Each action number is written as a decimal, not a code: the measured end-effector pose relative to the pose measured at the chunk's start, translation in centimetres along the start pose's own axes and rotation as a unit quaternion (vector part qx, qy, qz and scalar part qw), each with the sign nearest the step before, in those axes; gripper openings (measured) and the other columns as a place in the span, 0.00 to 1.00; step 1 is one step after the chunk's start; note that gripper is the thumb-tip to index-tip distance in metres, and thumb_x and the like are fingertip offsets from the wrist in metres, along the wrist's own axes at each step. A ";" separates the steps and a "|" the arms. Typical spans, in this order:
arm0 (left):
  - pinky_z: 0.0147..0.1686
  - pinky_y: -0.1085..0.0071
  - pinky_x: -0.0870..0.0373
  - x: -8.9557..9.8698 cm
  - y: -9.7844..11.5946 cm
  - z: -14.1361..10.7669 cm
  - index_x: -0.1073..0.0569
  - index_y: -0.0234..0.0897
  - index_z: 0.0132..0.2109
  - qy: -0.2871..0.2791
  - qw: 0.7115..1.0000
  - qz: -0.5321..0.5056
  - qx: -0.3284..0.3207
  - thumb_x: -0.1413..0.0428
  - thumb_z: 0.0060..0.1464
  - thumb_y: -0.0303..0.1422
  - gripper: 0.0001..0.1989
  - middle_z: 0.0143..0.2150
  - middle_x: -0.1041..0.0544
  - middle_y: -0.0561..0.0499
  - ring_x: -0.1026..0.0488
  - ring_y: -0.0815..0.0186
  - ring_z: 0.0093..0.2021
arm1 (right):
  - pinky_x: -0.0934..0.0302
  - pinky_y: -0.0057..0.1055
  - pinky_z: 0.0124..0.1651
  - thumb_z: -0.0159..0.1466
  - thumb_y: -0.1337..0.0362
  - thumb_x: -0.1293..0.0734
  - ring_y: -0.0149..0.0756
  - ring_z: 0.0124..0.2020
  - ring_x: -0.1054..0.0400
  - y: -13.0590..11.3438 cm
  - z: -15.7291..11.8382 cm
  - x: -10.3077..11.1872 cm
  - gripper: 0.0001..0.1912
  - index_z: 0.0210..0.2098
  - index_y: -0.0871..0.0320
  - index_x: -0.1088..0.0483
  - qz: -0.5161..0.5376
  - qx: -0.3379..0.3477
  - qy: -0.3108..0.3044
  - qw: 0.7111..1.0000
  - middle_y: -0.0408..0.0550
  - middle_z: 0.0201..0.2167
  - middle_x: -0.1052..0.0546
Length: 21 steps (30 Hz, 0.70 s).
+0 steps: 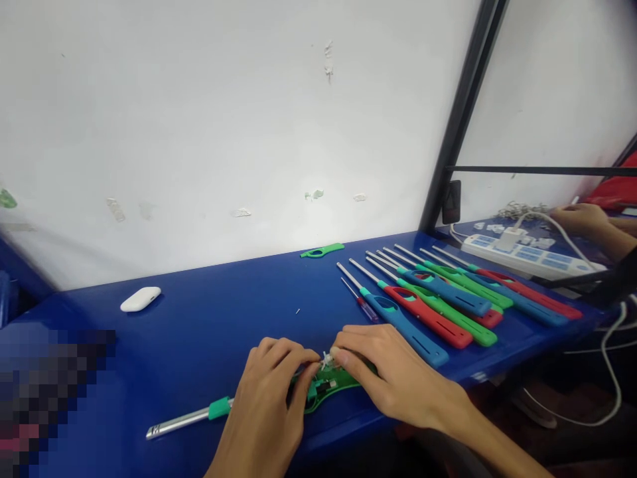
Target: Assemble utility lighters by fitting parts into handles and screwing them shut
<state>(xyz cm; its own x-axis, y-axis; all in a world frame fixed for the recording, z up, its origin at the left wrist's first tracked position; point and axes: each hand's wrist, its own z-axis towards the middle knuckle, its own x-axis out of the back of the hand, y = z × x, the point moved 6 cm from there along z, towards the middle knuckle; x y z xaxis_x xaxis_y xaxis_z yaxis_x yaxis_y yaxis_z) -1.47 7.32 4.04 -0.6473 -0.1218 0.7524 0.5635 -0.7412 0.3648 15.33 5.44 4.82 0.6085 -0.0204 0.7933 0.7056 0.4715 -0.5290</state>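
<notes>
An opened green lighter body (343, 380) with a silver metal tube (179, 423) and a teal collar lies at the front of the blue table. Over its middle, my left hand (273, 392) is closed, thumb and fingertips pinched on small parts at the body. My right hand (383, 372) closes its thumb and fingers at a small whitish piece (327, 360) above the open shell. Small inner parts show between the hands; the fingertips hide the exact grip.
Several red, blue and green long lighters (428, 318) lie at the right beside a screwdriver (368, 309). A green half shell (323, 251) is near the wall, a white case (141, 299) at left. Beyond the black frame are a power strip (537, 255) and another person's hands (582, 219).
</notes>
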 end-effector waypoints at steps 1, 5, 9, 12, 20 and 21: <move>0.42 0.60 0.30 0.1 0.0 0.0 0.22 0.44 0.42 0.003 1.000 0.001 0.005 0.47 0.70 0.27 0.11 0.39 0.19 0.54 0.25 0.59 0.39 | 0.46 0.33 0.39 0.81 0.59 0.44 0.32 0.32 0.35 0.1 0.0 0.0 0.20 0.34 0.55 0.33 0.001 -0.002 0.001 1.000 0.39 0.31 0.28; 0.41 0.60 0.29 0.1 0.1 0.0 0.24 0.45 0.41 0.003 1.000 0.000 0.004 0.48 0.71 0.27 0.11 0.39 0.19 0.54 0.25 0.59 0.39 | 0.47 0.33 0.40 0.81 0.60 0.44 0.32 0.33 0.33 0.2 -0.1 0.0 0.18 0.36 0.54 0.31 0.000 0.000 0.001 1.000 0.39 0.33 0.27; 0.43 0.61 0.29 -0.1 0.2 0.1 0.26 0.44 0.42 0.001 1.000 0.003 -0.010 0.50 0.72 0.25 0.12 0.40 0.20 0.54 0.25 0.60 0.40 | 0.47 0.32 0.41 0.81 0.60 0.43 0.32 0.35 0.31 0.1 -0.4 -0.1 0.16 0.39 0.53 0.29 0.000 0.004 -0.001 1.000 0.39 0.34 0.25; 0.41 0.62 0.30 -0.2 0.4 0.0 0.26 0.44 0.43 -0.003 1.000 0.012 -0.025 0.51 0.71 0.23 0.12 0.41 0.20 0.55 0.26 0.60 0.40 | 0.46 0.32 0.41 0.80 0.60 0.43 0.33 0.36 0.30 0.1 -0.3 -0.2 0.15 0.41 0.53 0.28 -0.007 0.005 -0.004 1.000 0.39 0.36 0.24; 0.39 0.62 0.34 -0.3 0.5 -0.4 0.27 0.44 0.44 -0.008 0.998 0.037 -0.051 0.52 0.69 0.20 0.15 0.41 0.22 0.55 0.26 0.60 0.38 | 0.46 0.32 0.42 0.81 0.59 0.42 0.33 0.37 0.30 0.2 -0.2 -0.4 0.15 0.42 0.52 0.27 -0.020 0.007 -0.009 1.000 0.39 0.36 0.25; 0.39 0.63 0.34 -0.3 0.6 -0.3 0.27 0.43 0.44 -0.008 0.998 0.038 -0.053 0.52 0.70 0.21 0.14 0.41 0.22 0.55 0.26 0.60 0.38 | 0.46 0.32 0.42 0.81 0.59 0.42 0.33 0.37 0.30 0.2 -0.3 -0.3 0.15 0.42 0.52 0.27 -0.020 0.008 -0.010 1.000 0.39 0.36 0.25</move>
<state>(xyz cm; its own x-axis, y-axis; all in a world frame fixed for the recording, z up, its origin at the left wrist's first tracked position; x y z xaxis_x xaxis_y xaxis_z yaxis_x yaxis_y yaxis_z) -1.10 6.72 3.83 -0.5968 -0.1704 0.7841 0.5524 -0.7960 0.2475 15.36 5.32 4.35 0.5731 -0.0220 0.8192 0.7230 0.4841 -0.4928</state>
